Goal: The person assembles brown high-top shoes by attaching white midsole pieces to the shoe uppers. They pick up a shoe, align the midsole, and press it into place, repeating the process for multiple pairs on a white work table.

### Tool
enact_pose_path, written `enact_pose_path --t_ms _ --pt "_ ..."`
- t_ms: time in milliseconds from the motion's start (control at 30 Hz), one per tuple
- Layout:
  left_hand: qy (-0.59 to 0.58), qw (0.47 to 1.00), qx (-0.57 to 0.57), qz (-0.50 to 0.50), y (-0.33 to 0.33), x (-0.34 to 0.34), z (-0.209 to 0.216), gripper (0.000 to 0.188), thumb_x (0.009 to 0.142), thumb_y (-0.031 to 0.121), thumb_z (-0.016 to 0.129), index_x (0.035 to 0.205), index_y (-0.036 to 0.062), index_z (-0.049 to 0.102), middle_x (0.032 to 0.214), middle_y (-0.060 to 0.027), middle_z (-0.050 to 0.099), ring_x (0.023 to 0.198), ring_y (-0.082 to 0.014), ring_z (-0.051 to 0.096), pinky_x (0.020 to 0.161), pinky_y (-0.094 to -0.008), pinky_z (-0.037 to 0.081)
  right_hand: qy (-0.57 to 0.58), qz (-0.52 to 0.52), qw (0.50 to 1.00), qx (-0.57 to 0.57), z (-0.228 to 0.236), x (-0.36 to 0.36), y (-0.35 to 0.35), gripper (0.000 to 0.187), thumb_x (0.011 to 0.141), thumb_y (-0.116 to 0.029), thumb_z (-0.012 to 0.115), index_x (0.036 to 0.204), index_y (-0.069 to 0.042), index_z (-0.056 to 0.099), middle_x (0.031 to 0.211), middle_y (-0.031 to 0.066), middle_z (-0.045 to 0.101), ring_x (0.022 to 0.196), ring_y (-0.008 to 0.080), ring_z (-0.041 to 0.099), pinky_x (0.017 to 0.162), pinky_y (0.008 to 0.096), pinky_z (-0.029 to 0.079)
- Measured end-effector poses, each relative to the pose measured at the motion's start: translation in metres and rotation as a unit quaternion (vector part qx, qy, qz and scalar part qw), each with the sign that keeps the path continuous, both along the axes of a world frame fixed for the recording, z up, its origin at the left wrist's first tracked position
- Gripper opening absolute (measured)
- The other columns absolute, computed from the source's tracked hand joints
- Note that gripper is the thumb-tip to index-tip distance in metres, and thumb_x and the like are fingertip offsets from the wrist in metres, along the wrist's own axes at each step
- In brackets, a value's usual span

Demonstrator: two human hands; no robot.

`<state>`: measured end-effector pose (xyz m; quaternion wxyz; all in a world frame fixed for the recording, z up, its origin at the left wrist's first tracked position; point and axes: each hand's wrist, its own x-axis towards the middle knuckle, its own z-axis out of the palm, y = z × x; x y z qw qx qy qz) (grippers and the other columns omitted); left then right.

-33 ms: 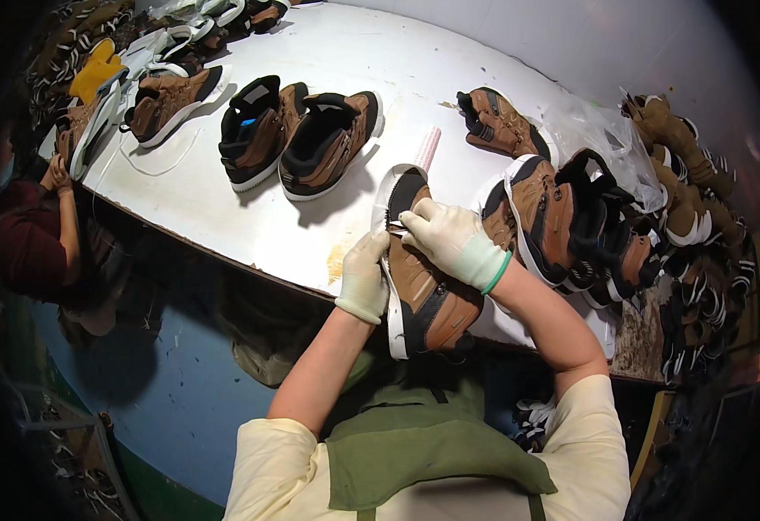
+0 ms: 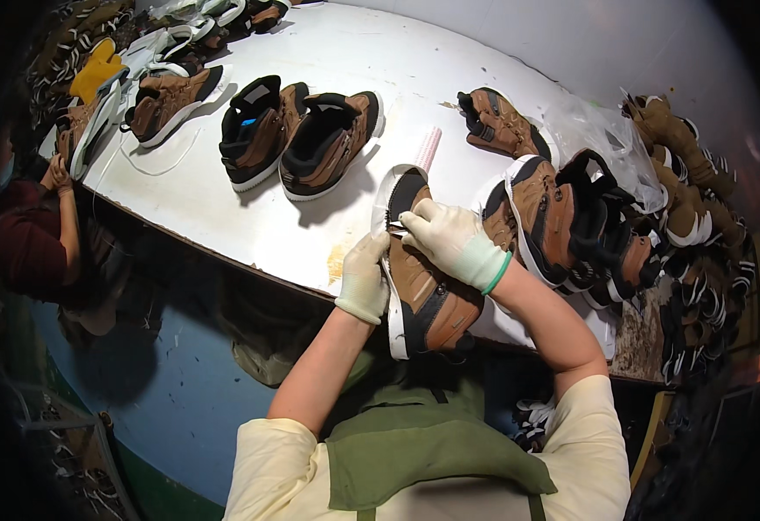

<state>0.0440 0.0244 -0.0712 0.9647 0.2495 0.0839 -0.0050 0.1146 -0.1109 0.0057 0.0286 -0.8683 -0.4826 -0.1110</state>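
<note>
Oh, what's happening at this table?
A person in pale gloves is working on a brown-and-black shoe at the near table edge. The left hand grips its side; the right hand works by the white sole rim, which stands away from the toe. Whatever the fingertips pinch is too small to tell. More shoes stand on the table.

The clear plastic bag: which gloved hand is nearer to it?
Right. The right hand is left of the bag, over the held shoe; the left hand is farther left, at the shoe's edge.

yellow item: far left | clear plastic bag: right | co-worker, maroon top: left | blue floor: lower left
</note>
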Motion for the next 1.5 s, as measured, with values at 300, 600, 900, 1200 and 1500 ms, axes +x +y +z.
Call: enact_pose_path --t_ms 300,600,900,1200,1500 --pt "-0.003 1.0 -0.011 -0.02 0.003 -0.001 0.001 0.032 0.099 0.013 0.043 0.124 -0.0042 0.054 0.113 -0.0138 0.062 0.102 -0.0228 0.062 0.091 -0.0353 0.051 -0.001 0.033 0.998 0.057 -0.003 -0.001 0.003 0.023 0.083 -0.025 0.067 0.098 -0.009 0.059 0.084 0.0085 0.056 0.074 0.0277 0.063 0.063 0.0387 0.053" --pt "-0.017 0.999 -0.017 -0.024 0.001 0.0 0.0 0.029 0.1 0.015 0.045 0.118 -0.0032 0.057 0.112 -0.0102 0.063 0.102 -0.0173 0.061 0.09 -0.0314 0.051 0.008 0.035 0.996 0.079 -0.011 -0.001 0.0 0.021 0.084 -0.022 0.065 0.097 -0.007 0.059 0.083 0.0095 0.055 0.077 0.0271 0.063 0.064 0.0385 0.054" --pt "-0.011 0.999 -0.022 -0.026 0.004 0.001 -0.002 0.029 0.1 0.017 0.047 0.118 -0.0036 0.058 0.111 -0.0102 0.063 0.101 -0.0176 0.062 0.088 -0.0312 0.052 0.018 0.015 0.997 0.075 -0.013 -0.003 0.003 0.024 0.084 -0.021 0.066 0.102 -0.006 0.062 0.085 0.0097 0.057 0.08 0.0273 0.064 0.067 0.0384 0.054" --pt "-0.067 0.995 0.079 -0.002 0.0 0.006 -0.022 0.027 0.1 0.011 0.045 0.12 -0.0041 0.057 0.112 -0.01 0.062 0.101 -0.0172 0.06 0.089 -0.0307 0.052 0.008 0.037 0.996 0.076 -0.017 0.003 -0.001 0.023 0.084 -0.02 0.067 0.102 -0.006 0.062 0.086 0.009 0.057 0.078 0.0269 0.064 0.067 0.0381 0.054" --pt "-0.008 0.999 -0.038 -0.021 0.006 0.007 -0.008 0.034 0.097 0.014 0.047 0.125 -0.0051 0.054 0.118 -0.0159 0.062 0.105 -0.0266 0.062 0.093 -0.0394 0.052 0.121 -0.052 0.923 0.362 -0.004 0.006 -0.008 0.023 0.093 -0.013 0.062 0.113 -0.003 0.067 0.091 0.0075 0.065 0.067 0.012 0.061 0.059 0.0248 0.05"
